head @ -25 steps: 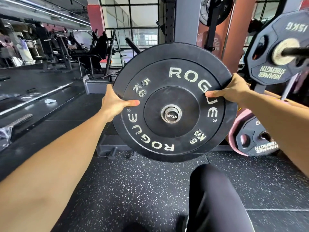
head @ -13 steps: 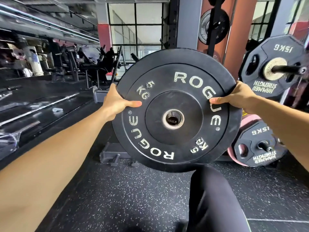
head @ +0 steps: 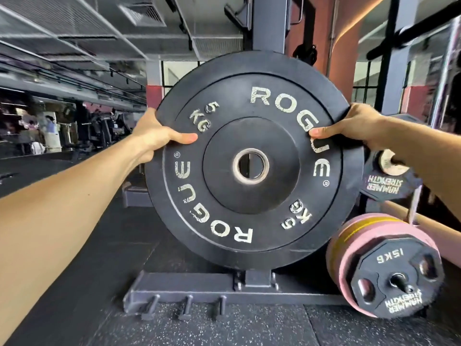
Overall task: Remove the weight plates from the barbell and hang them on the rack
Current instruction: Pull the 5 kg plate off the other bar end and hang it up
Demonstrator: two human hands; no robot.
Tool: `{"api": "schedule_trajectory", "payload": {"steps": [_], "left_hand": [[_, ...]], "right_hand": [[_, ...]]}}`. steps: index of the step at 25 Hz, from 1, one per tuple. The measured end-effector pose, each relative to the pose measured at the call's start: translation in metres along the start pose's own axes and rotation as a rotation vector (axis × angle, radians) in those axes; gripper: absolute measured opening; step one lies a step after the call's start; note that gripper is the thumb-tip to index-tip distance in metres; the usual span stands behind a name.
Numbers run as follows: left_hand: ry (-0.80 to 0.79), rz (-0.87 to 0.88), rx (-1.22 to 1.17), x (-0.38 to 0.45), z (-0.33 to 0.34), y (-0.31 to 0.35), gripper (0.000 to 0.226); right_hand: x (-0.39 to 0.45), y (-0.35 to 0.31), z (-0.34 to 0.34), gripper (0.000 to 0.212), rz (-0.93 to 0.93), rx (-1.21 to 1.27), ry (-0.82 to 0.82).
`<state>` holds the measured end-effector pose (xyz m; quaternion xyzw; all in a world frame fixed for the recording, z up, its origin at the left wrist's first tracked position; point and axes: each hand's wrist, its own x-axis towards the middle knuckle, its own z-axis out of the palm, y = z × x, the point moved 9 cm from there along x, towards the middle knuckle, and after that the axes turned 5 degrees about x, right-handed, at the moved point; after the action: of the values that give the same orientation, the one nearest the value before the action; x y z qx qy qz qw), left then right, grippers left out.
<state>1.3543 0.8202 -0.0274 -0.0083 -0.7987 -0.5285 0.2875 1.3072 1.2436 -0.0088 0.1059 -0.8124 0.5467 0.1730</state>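
A black 5 kg Rogue bumper plate fills the middle of the head view, upright and facing me. My left hand grips its left rim with the thumb across the face. My right hand grips the right rim the same way. The plate's centre hole is empty and I see through it. Behind the plate rises the grey rack upright. The barbell is hidden.
To the right, a 15 kg Hammer Strength plate hangs on a rack peg. Lower right, another 15 kg plate sits against pink plates. The rack's base beam with short pegs lies on the rubber floor.
The plate has come off the barbell sleeve, whose end showed in the hole earlier. Both hands have carried it up toward the rack upright, and my view has tilted upward.
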Motion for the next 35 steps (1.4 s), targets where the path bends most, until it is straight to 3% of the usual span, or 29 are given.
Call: {"api": "schedule_trajectory", "payload": {"steps": [6,15,21,29,35], "left_hand": [[0.003,-0.041,0.004,0.109,0.015,0.073,0.086],[0.095,-0.014,-0.009,0.273,-0.038,0.326,0.083],[0.067,-0.014,0.022,0.334,-0.047,0.455,0.086],[0.021,0.018,-0.02,0.335,0.003,0.51,0.09],[-0.015,0.024,-0.026,0.315,0.101,0.541,0.09]], "right_hand": [[0.11,-0.058,-0.027,0.066,0.028,-0.013,-0.092],[0.277,-0.278,-0.145,0.099,-0.004,0.016,-0.031],[0.337,-0.382,-0.21,0.085,0.031,0.02,-0.035],[0.325,-0.392,-0.294,0.079,0.029,-0.012,0.001],[0.32,-0.347,-0.39,0.081,0.025,-0.057,0.029]]}}
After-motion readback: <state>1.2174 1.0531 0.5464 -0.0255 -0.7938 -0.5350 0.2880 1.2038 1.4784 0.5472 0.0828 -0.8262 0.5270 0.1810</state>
